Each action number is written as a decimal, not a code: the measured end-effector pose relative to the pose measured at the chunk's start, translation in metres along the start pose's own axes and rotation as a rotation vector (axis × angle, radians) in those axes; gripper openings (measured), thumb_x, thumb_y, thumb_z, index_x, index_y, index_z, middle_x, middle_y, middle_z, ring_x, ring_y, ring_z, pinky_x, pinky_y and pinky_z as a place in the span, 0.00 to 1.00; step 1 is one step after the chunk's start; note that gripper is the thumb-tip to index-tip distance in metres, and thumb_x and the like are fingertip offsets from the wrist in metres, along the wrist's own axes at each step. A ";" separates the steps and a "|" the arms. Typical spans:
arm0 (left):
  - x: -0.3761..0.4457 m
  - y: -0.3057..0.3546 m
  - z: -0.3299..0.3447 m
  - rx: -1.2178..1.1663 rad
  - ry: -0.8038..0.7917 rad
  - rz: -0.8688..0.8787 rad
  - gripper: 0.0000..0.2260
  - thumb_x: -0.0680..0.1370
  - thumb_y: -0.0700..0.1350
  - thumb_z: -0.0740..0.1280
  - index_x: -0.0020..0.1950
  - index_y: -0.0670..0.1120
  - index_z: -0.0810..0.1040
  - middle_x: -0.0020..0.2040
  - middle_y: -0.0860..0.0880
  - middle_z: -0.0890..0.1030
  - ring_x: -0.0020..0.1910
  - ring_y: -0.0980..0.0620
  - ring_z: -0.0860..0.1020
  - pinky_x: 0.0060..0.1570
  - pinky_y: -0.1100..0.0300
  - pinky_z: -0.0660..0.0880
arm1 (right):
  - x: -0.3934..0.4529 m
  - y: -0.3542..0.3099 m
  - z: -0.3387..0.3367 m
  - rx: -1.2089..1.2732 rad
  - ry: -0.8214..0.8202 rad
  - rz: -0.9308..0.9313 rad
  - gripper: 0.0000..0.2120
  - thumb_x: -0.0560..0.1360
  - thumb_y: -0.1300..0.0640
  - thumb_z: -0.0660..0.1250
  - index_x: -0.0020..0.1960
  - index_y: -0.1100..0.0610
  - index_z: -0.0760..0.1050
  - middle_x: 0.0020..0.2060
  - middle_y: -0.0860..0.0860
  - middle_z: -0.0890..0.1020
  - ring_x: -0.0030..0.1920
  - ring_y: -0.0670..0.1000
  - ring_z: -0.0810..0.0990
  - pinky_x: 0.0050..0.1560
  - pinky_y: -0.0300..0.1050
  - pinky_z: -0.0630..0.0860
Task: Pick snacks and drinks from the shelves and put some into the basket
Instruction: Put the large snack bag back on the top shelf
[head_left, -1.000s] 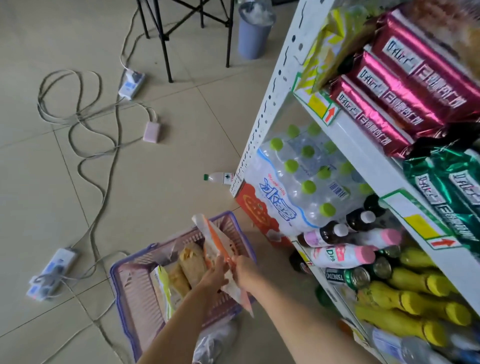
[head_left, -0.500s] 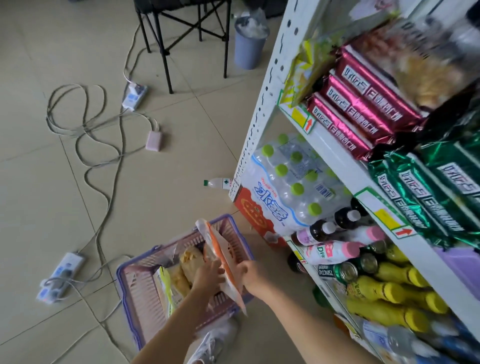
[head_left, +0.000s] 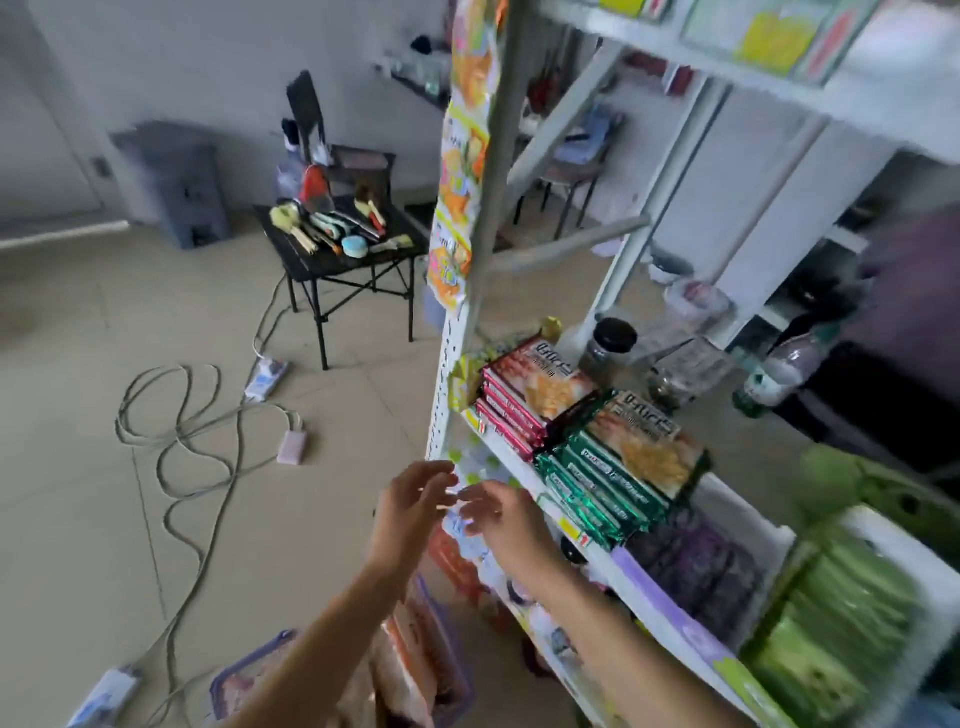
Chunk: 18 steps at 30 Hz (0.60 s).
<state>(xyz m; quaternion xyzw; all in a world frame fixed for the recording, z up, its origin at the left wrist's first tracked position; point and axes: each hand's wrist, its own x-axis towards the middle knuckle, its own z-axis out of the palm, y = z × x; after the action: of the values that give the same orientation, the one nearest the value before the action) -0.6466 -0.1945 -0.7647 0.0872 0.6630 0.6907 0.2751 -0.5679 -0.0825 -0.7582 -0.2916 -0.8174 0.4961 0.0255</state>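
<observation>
In the head view both hands have come up from the basket (head_left: 441, 691), which now sits low beside the foot of the shelf (head_left: 649, 577) with snack bags in it. The orange packet they held a second ago is gone from them, most likely dropped into the basket. The left hand (head_left: 410, 506) and right hand (head_left: 501, 512) are empty, fingers spread loosely, just in front of the shelf edge near the red packets (head_left: 524, 395) and green packets (head_left: 602, 478). That suggests another item is about to be picked.
</observation>
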 end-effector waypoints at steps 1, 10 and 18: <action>-0.008 0.030 0.006 -0.001 -0.015 0.078 0.06 0.80 0.37 0.64 0.48 0.45 0.80 0.43 0.46 0.83 0.35 0.56 0.81 0.39 0.62 0.77 | -0.012 -0.023 -0.021 0.027 0.030 -0.054 0.09 0.71 0.58 0.63 0.43 0.46 0.79 0.44 0.54 0.86 0.46 0.54 0.84 0.53 0.58 0.80; -0.112 0.293 0.058 0.005 -0.199 0.686 0.08 0.80 0.36 0.63 0.53 0.41 0.81 0.47 0.44 0.84 0.42 0.49 0.82 0.46 0.55 0.79 | -0.145 -0.218 -0.201 0.006 0.346 -0.601 0.12 0.80 0.57 0.64 0.47 0.40 0.79 0.43 0.40 0.85 0.46 0.41 0.83 0.53 0.44 0.79; -0.179 0.488 0.106 0.046 -0.320 1.131 0.06 0.80 0.39 0.66 0.54 0.46 0.80 0.50 0.42 0.82 0.43 0.49 0.81 0.47 0.55 0.79 | -0.235 -0.364 -0.338 -0.154 0.688 -0.938 0.09 0.80 0.60 0.64 0.56 0.52 0.81 0.47 0.47 0.85 0.48 0.44 0.83 0.54 0.45 0.79</action>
<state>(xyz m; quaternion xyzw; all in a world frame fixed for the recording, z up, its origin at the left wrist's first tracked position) -0.5750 -0.1766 -0.2391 0.5364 0.4786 0.6939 -0.0415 -0.4254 -0.0545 -0.2287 -0.0440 -0.8375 0.2479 0.4850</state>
